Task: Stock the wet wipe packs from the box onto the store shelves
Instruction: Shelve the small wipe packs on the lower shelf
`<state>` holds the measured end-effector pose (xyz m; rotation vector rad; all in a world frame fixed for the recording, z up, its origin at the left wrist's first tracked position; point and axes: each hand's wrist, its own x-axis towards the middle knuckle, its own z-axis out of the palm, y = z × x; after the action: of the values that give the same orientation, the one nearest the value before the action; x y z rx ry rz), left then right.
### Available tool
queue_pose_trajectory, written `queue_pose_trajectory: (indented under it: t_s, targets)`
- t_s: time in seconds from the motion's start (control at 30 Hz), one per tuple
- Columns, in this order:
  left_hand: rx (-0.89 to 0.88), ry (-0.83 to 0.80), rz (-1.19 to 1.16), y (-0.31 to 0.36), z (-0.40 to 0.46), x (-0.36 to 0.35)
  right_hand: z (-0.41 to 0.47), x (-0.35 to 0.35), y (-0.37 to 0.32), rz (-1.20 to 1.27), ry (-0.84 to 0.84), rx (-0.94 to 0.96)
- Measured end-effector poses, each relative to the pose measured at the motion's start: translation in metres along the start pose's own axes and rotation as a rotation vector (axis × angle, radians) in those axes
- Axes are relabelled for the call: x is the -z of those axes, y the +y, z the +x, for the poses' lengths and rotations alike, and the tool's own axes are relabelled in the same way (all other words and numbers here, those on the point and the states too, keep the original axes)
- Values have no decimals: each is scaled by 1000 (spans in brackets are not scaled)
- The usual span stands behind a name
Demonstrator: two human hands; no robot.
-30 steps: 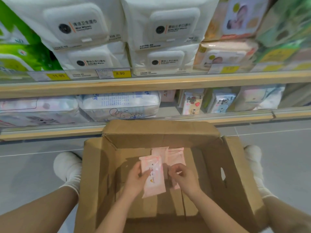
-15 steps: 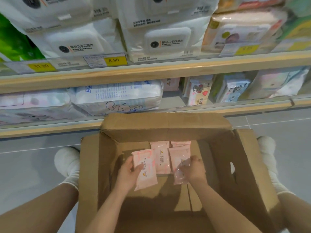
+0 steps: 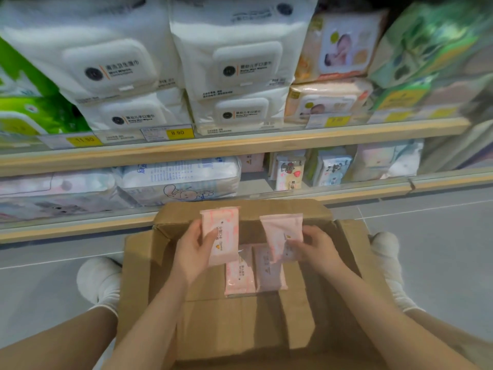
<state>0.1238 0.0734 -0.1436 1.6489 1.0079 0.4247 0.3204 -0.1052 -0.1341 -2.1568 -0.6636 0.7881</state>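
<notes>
The left hand (image 3: 192,249) is gripping one small pink plastic wipe pack (image 3: 222,233) upright above the open brown cardboard box (image 3: 138,265); the right hand (image 3: 317,247) is pinching a second pink pack (image 3: 282,232). Two more pink packs (image 3: 256,273) are lying flat on the box bottom, below the wooden store shelves (image 3: 240,145).

One head-worn wide-angle camera faces forward and down. It looks from close above into the box (image 3: 266,329). The shelves (image 3: 240,145) stand just beyond.
</notes>
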Motion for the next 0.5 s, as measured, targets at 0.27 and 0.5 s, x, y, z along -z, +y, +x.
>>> queue_pose_trajectory:
  t_s: [0.27, 0.5]
  targets:
    - [-96, 14, 219, 22, 47, 17, 54, 23, -59, 38, 165, 220]
    - [37, 10, 238, -1, 69, 8, 130, -18, -59, 40, 235, 136]
